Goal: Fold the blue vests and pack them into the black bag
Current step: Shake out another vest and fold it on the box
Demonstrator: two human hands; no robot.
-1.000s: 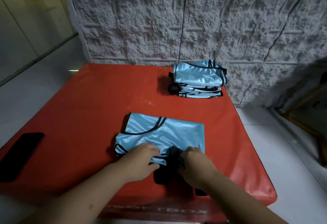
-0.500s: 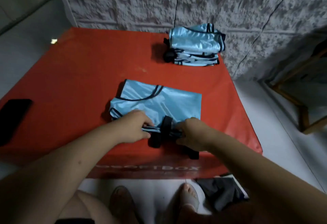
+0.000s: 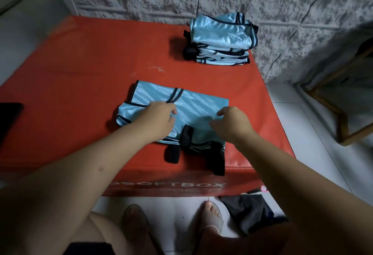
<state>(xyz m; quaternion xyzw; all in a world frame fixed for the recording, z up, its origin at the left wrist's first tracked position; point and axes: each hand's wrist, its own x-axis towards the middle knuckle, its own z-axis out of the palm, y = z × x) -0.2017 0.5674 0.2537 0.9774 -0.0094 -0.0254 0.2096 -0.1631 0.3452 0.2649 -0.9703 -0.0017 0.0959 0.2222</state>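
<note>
Fingers: the left hand (image 3: 160,116) was curled, fingertips gathered on the cloth of the vest (image 3: 199,111) near its dark-trimmed neckline; the right hand (image 3: 232,122) was curled too, fingertips just over the cloth, though whether it was pinched there could not be told.
Vest: it was laid flat on the red box (image 3: 80,77), near the front edge, only partly folded.
Straps: two black straps (image 3: 219,159) were seen trailing from the hem toward the front edge.
Stack: a stack (image 3: 222,41) of folded vests was set at the far right corner, well apart.
Bag: dark cloth (image 3: 246,211) was seen on the floor by the feet (possibly the bag).
Progress: several vests were judged folded; one was in hand, and packing was not yet begun.
Materials: the vests were shiny, thin and limp, with dark binding; the box was smooth-skinned and square-edged.
</note>
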